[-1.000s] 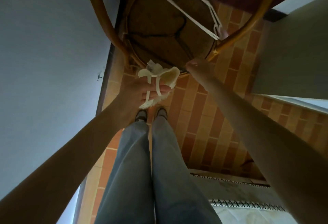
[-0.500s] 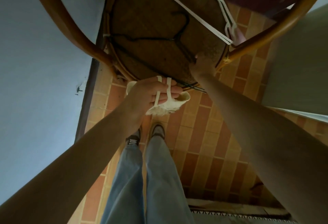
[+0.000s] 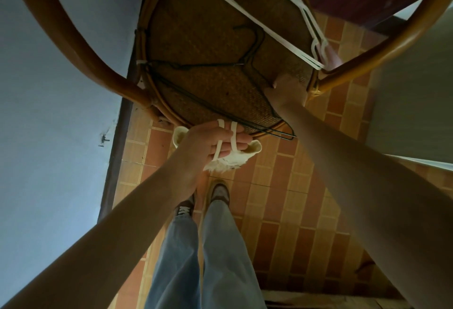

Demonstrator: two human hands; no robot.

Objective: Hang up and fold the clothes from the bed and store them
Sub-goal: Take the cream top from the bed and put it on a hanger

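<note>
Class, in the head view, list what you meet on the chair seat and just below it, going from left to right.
Black wire hanger → cream strappy garment held in the left hand → right hand on the seat's edge → white plastic hangers.

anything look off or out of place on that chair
Slightly. The hangers lie loose on the wicker chair seat rather than on a rail: a black wire hanger pokes past the front edge near the right hand, and white hangers sit askew. The left hand grips a cream garment.
</note>
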